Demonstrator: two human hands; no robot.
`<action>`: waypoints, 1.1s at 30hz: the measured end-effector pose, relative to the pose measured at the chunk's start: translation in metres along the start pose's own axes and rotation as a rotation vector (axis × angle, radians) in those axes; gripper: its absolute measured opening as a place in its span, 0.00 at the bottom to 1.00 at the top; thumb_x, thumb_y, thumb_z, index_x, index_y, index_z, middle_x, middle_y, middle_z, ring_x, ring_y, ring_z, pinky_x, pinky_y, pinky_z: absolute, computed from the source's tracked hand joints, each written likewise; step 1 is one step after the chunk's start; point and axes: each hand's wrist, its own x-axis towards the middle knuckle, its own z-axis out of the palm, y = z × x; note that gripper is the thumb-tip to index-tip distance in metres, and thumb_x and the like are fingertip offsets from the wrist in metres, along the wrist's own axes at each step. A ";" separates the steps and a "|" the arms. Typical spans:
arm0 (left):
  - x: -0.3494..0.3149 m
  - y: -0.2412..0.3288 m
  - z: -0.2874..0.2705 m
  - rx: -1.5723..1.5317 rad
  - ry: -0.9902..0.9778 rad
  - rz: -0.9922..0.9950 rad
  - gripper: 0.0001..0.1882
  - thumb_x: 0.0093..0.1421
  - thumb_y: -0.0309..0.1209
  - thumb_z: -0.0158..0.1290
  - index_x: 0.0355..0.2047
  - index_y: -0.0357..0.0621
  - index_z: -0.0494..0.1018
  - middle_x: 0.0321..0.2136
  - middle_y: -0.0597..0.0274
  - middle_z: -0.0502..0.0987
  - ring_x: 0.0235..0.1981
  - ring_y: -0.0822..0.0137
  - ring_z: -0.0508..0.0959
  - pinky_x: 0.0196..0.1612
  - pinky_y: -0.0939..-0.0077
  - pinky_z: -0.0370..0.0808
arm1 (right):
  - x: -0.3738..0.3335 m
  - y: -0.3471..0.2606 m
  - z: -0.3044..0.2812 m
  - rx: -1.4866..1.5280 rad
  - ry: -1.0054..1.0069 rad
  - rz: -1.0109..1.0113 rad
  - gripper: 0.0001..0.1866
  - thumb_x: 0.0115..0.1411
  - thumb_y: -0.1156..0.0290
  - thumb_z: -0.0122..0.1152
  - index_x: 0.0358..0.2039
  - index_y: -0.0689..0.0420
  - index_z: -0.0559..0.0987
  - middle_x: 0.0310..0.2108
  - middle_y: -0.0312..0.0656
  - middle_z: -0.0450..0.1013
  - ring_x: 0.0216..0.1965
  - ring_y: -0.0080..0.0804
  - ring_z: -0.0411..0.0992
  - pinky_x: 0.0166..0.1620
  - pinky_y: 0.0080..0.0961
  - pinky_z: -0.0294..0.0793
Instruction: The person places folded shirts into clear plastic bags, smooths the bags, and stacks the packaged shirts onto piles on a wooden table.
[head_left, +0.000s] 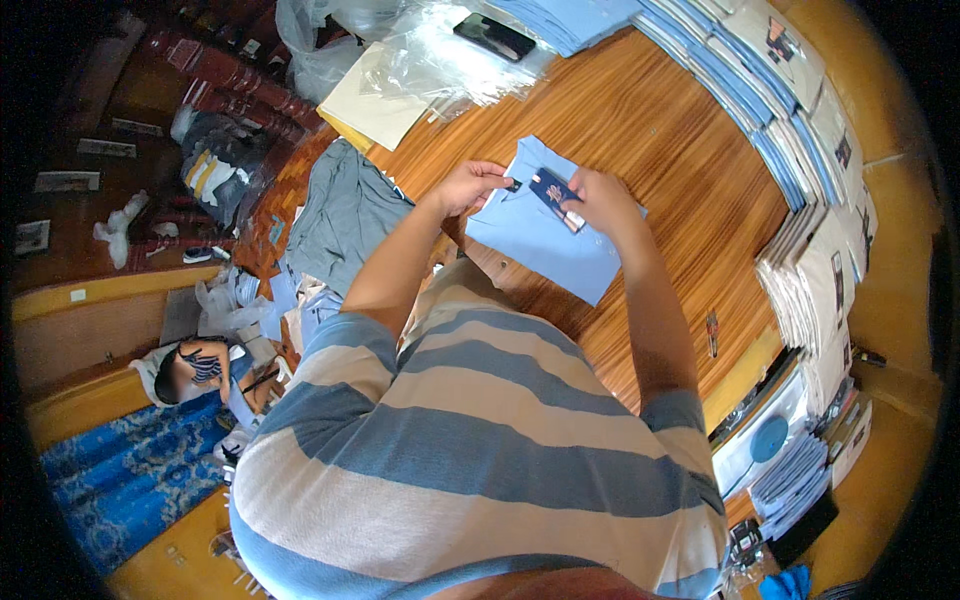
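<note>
Head view, looking down: a folded light blue shirt (545, 235) lies flat on the wooden counter (680, 150), just ahead of the person's striped torso. The left hand (470, 185) pinches the collar area with closed fingers. The right hand (600, 200) has its fingers closed on a dark blue hang tag (552, 187) at the collar. The shirt looks soft, light and floppy, probably best held by its folded edges; the tag looks stiff and small. Stacks of folded shirts (770, 90) line the counter's far edge.

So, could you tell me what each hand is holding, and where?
The right hand pinches the dark blue tag at its lower end. The left hand grips the collar edge of the folded light-blue shirt.
</note>
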 end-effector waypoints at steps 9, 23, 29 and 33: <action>0.002 -0.025 0.008 -0.049 0.128 0.186 0.09 0.64 0.32 0.63 0.42 0.40 0.82 0.30 0.67 0.84 0.17 0.80 0.70 0.18 0.80 0.64 | -0.057 0.003 0.004 -0.005 0.011 0.059 0.22 0.54 0.64 0.76 0.46 0.59 0.80 0.35 0.52 0.80 0.38 0.43 0.81 0.42 0.37 0.78; -0.039 0.062 -0.153 0.061 0.046 0.211 0.16 0.72 0.33 0.54 0.54 0.36 0.74 0.42 0.57 0.84 0.30 0.73 0.82 0.33 0.80 0.80 | 0.265 -0.164 0.022 -0.245 -0.013 0.143 0.25 0.55 0.51 0.74 0.43 0.59 0.84 0.42 0.54 0.81 0.47 0.50 0.79 0.50 0.44 0.78; -0.012 0.082 -0.190 0.521 0.170 0.595 0.17 0.70 0.34 0.56 0.56 0.41 0.76 0.41 0.62 0.84 0.32 0.74 0.81 0.33 0.79 0.79 | 0.259 -0.195 -0.026 0.099 0.119 0.214 0.16 0.66 0.58 0.65 0.40 0.60 0.85 0.34 0.50 0.83 0.31 0.37 0.82 0.35 0.34 0.79; 0.008 0.112 -0.192 0.169 0.025 0.351 0.18 0.71 0.34 0.54 0.58 0.43 0.75 0.44 0.61 0.84 0.33 0.73 0.81 0.32 0.78 0.79 | 0.256 -0.193 -0.049 0.524 0.305 0.138 0.15 0.73 0.63 0.57 0.44 0.62 0.84 0.35 0.45 0.84 0.24 0.26 0.80 0.27 0.22 0.76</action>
